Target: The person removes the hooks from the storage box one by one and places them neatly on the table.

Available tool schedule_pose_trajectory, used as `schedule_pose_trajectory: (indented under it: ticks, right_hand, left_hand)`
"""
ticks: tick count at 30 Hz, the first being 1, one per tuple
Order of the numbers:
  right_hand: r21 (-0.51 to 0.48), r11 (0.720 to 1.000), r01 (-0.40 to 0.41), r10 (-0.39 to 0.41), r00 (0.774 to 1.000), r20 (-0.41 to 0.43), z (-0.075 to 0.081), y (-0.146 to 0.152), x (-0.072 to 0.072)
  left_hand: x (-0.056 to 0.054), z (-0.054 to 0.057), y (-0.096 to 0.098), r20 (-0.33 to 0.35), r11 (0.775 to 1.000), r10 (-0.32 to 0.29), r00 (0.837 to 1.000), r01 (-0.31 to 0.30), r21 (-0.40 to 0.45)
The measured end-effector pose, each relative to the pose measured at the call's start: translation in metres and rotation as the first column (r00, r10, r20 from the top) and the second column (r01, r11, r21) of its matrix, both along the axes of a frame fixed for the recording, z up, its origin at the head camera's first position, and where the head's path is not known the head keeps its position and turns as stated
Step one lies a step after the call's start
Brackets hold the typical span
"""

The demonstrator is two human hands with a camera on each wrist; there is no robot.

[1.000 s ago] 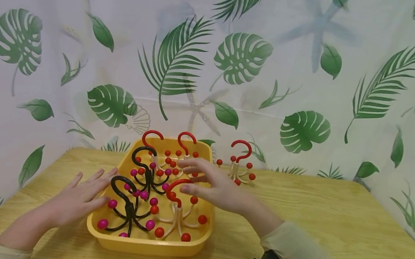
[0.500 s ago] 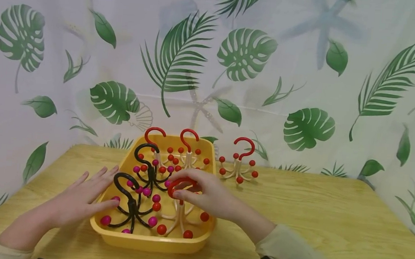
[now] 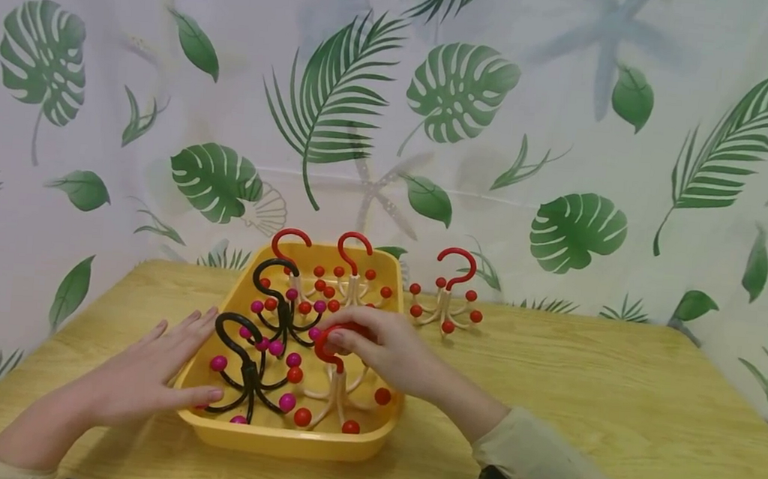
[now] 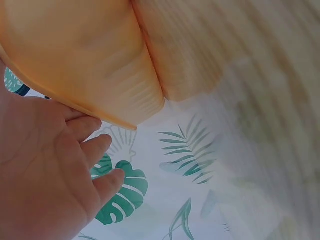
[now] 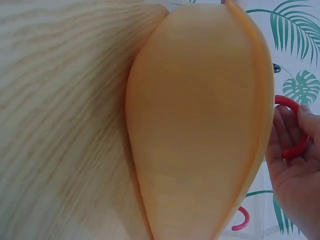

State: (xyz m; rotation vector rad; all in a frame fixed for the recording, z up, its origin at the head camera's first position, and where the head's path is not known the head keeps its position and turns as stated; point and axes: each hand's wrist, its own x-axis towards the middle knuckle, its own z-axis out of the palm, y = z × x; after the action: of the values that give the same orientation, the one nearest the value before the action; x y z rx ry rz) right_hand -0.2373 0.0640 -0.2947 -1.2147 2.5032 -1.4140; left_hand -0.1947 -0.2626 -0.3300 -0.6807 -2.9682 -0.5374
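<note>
Right hand (image 3: 385, 350) is clasped around the curved red hook (image 3: 329, 357) of a beige-armed, red-balled rack (image 3: 338, 388), positioned upright at the near right inside a yellow plastic tray (image 3: 280, 443). Left hand (image 3: 143, 375) is rested straight-fingered against the tray's left side, beside a black, magenta-balled rack (image 3: 249, 381).

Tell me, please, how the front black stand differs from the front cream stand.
The black stand has a black hook, the cream stand a red hook. The black stand carries pink balls, the cream stand red balls. The right grip holds the red hook; the black hook is not held. Both are in the yellow tray.
</note>
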Motion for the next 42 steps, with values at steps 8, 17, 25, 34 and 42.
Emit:
schedule_pose_trajectory:
  ticks: [8, 17, 25, 34, 42]
  right_hand:
    - [-0.039, 0.999, 0.021, -0.023, 0.998, -0.06, 0.002, 0.002, 0.002]
    - [-0.123, 0.992, 0.024, -0.039, 0.992, -0.124, 0.013, 0.005, 0.006]
    - [-0.256, 0.965, 0.049, -0.096, 0.98, -0.173, 0.037, 0.017, 0.004]
    - [-0.29, 0.941, 0.175, -0.256, 0.928, -0.27, 0.063, 0.053, -0.004]
    - [-0.217, 0.896, 0.388, -0.438, 0.854, -0.28, 0.072, 0.101, -0.009]
  left_hand:
    - [-0.001, 0.0, 0.001, 0.029, 1.0, 0.006, 1.0, -0.007, 0.004]
    - [-0.001, 0.0, 0.0, 0.031, 1.0, 0.003, 1.0, -0.003, 0.002]
    - [-0.001, 0.001, 0.0, 0.039, 1.0, 0.015, 0.999, -0.015, 0.0]
    - [-0.001, 0.001, 0.0, 0.048, 1.0, 0.013, 0.999, -0.013, 0.004]
    - [-0.002, -0.001, -0.001, 0.053, 1.0, 0.008, 0.999, -0.009, 0.009]
